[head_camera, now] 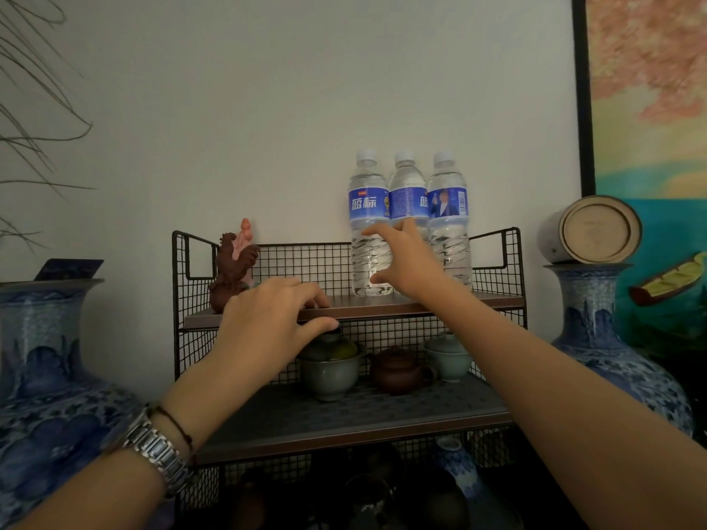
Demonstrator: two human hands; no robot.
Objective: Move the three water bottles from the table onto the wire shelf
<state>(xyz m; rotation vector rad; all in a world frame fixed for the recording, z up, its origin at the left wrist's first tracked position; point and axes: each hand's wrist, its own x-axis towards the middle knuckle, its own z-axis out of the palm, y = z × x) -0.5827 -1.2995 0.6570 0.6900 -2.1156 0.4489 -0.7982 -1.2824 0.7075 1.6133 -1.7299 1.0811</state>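
Three clear water bottles with blue labels stand upright side by side on the top board of the black wire shelf [497,296]: the left bottle [368,208], the middle bottle [408,189] and the right bottle [448,208]. My right hand [405,262] is spread in front of the middle bottle's lower half, fingers apart, close to or touching it; I cannot tell which. My left hand [267,323] rests on the front edge of the top board, fingers over the edge, gripping it loosely.
A brown rooster figurine [233,262] stands at the shelf's top left. On the middle tier sit grey-green cups [329,372], a brown teapot [399,371] and a lidded cup [447,357]. Large blue-and-white vases flank the shelf, left [49,376] and right [597,338]. A round box [593,229] lies on the right vase.
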